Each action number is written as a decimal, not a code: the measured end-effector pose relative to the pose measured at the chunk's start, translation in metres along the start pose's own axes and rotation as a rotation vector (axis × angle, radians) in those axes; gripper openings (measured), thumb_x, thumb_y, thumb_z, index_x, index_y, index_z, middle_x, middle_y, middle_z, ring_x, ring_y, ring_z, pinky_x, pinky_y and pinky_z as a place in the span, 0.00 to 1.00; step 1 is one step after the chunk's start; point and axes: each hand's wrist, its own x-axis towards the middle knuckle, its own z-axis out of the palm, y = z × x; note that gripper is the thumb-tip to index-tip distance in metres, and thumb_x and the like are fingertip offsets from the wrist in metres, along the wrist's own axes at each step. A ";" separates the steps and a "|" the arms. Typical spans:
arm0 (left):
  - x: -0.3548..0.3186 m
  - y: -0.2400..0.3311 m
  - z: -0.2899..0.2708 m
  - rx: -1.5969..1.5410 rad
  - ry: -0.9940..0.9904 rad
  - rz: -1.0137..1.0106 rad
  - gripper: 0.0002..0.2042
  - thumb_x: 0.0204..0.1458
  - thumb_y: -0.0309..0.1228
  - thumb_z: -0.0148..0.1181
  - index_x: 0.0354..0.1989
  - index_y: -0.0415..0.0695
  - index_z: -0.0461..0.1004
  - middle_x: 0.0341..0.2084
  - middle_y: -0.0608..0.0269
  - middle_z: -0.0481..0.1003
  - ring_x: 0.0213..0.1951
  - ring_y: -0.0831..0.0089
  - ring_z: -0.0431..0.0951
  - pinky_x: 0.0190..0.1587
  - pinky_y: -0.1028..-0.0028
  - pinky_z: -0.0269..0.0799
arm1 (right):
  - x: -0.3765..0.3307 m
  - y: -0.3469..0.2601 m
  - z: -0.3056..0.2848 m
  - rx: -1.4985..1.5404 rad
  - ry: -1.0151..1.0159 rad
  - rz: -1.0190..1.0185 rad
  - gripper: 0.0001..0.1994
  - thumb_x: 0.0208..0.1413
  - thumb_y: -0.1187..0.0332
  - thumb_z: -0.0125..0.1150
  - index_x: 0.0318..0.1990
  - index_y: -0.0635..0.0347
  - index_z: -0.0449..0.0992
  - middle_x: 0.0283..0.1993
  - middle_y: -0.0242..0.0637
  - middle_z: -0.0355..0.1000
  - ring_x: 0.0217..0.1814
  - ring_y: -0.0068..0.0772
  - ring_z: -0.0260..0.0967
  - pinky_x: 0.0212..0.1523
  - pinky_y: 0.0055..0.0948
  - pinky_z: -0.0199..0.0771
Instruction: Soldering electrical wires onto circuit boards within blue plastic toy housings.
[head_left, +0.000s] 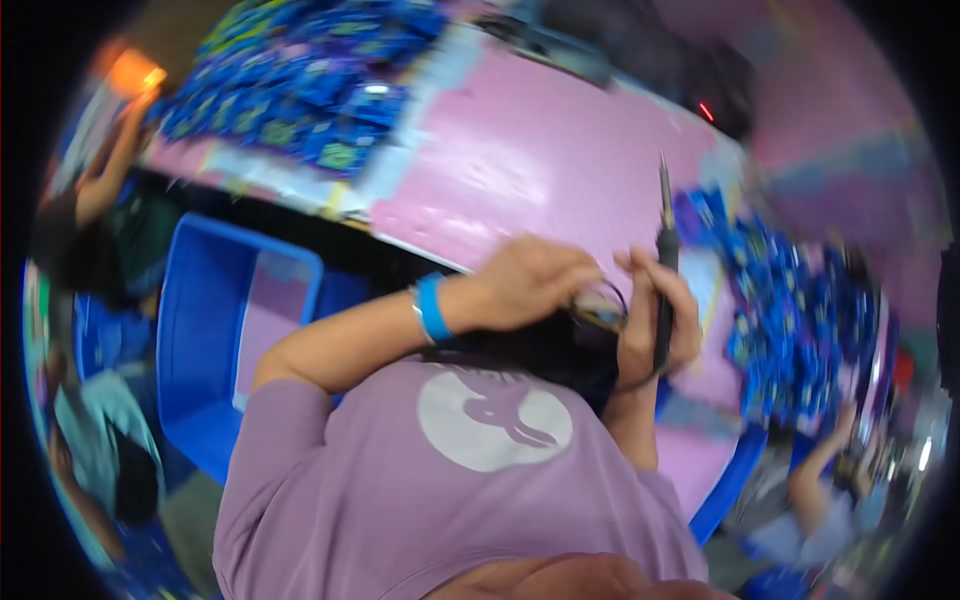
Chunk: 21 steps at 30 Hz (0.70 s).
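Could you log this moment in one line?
left hand: at small part, grip unclear | right hand: holds soldering iron, tip up in picture | table: pink

Single head-worn fisheye, facing steeply down: wearer's shirt (400,500) and hands (525,283) close, desk (560,130) just beyond.

pink desk (480,130), black pen-shaped tool (666,255) with silvery tip (665,190), blue wristband (432,308), mauve shirt (310,500) with white circle (447,425), blue bin (195,340) at left
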 end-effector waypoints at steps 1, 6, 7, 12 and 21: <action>0.021 0.013 -0.017 0.026 -0.010 -0.039 0.09 0.56 0.34 0.66 0.40 0.44 0.82 0.25 0.57 0.78 0.24 0.62 0.79 0.28 0.67 0.74 | 0.005 0.003 -0.006 0.026 0.067 -0.025 0.11 0.57 0.90 0.56 0.46 0.71 0.75 0.43 0.55 0.80 0.45 0.45 0.82 0.49 0.38 0.83; 0.106 -0.019 -0.008 0.300 -0.117 0.357 0.12 0.46 0.25 0.72 0.41 0.50 0.83 0.27 0.63 0.75 0.25 0.66 0.79 0.26 0.69 0.74 | 0.003 0.018 -0.057 -0.167 0.280 -0.017 0.12 0.59 0.89 0.54 0.48 0.71 0.74 0.46 0.56 0.79 0.47 0.45 0.82 0.51 0.38 0.83; 0.123 -0.021 0.003 0.319 -0.169 0.416 0.13 0.46 0.26 0.72 0.42 0.50 0.83 0.29 0.62 0.76 0.26 0.65 0.80 0.28 0.69 0.75 | 0.001 0.018 -0.069 -0.233 0.282 -0.026 0.11 0.59 0.89 0.54 0.48 0.71 0.73 0.47 0.57 0.79 0.47 0.45 0.81 0.52 0.39 0.83; 0.163 -0.037 0.060 0.283 -0.105 0.358 0.15 0.48 0.31 0.72 0.46 0.49 0.83 0.33 0.58 0.78 0.29 0.60 0.80 0.32 0.66 0.77 | -0.002 0.031 -0.101 -0.523 0.373 -0.052 0.11 0.59 0.87 0.57 0.48 0.69 0.74 0.47 0.53 0.80 0.49 0.42 0.81 0.53 0.36 0.81; 0.169 0.015 0.122 0.429 -0.327 0.286 0.16 0.55 0.28 0.61 0.53 0.45 0.72 0.39 0.48 0.74 0.29 0.52 0.81 0.28 0.60 0.78 | 0.011 0.065 -0.127 -0.662 0.413 -0.043 0.13 0.56 0.86 0.59 0.48 0.66 0.75 0.49 0.52 0.81 0.52 0.40 0.80 0.54 0.34 0.79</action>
